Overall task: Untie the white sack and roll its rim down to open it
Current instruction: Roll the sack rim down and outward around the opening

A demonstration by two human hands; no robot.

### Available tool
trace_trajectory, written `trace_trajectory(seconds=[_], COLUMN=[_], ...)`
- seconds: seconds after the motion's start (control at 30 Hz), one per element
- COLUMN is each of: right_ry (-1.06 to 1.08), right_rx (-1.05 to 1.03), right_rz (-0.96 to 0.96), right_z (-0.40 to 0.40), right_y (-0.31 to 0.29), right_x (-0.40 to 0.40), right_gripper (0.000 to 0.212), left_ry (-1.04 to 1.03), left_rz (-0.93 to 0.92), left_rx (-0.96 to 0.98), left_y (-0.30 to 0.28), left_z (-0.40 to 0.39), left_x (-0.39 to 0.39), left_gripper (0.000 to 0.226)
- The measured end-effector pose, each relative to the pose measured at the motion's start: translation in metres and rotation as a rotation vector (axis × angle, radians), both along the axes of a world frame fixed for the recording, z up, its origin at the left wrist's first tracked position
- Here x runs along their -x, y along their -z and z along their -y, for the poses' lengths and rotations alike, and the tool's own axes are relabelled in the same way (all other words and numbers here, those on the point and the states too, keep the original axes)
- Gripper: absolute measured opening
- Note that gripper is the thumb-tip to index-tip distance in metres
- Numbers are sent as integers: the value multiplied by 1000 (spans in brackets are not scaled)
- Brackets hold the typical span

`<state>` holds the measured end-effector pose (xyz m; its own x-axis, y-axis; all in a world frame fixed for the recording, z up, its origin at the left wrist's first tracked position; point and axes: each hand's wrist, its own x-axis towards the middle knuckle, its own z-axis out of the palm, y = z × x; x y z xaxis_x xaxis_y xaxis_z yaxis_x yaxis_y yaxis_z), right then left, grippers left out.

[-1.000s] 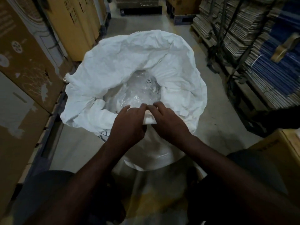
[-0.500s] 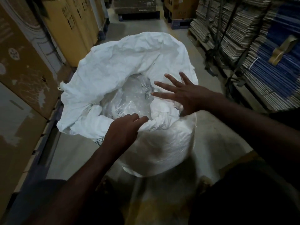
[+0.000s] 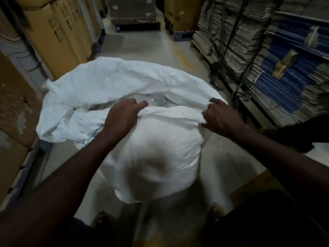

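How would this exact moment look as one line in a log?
step: rolling rim down | white sack: untied, open | left hand: gripping near rim | right hand: gripping near rim

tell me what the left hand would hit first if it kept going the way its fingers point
Probably the clear plastic liner inside the white sack: the left hand points over the near rim into the opening, though depth is unclear.

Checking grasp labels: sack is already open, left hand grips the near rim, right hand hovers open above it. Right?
Not quite. In the head view the right hand is closed on the near rim of the white sack, like the left hand. The sack is open.
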<state>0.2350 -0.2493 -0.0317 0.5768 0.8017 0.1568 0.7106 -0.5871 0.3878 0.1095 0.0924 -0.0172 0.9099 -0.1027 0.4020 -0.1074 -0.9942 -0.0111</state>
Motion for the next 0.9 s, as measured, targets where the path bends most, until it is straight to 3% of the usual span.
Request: trace_trajectory(seconds=[0.17, 0.3, 0.43, 0.53, 0.8, 0.9], right_ry=[252, 382, 349, 290, 107, 80], right_rx=[-145, -260, -297, -276, -225, -306], right_rz=[4, 50, 2, -37, -114, -182], right_z=[28, 17, -22, -55, -96, -101], right_y=[-9, -5, 4, 8, 18, 12], right_x=[60, 113, 127, 126, 117, 113], right_gripper=[33, 33, 30, 33, 38, 40], left_ry=[174, 195, 103, 20, -1, -20], left_rz=[87, 139, 117, 89, -102, -74], left_rx=[-84, -99, -26, 52, -9, -19], left_y=[-53, -72, -60, -40, 40, 55], left_z=[23, 23, -7, -35, -72, -61], left_x=[-42, -43, -10, 19, 59, 61], left_gripper=[32, 35, 32, 44, 66, 77])
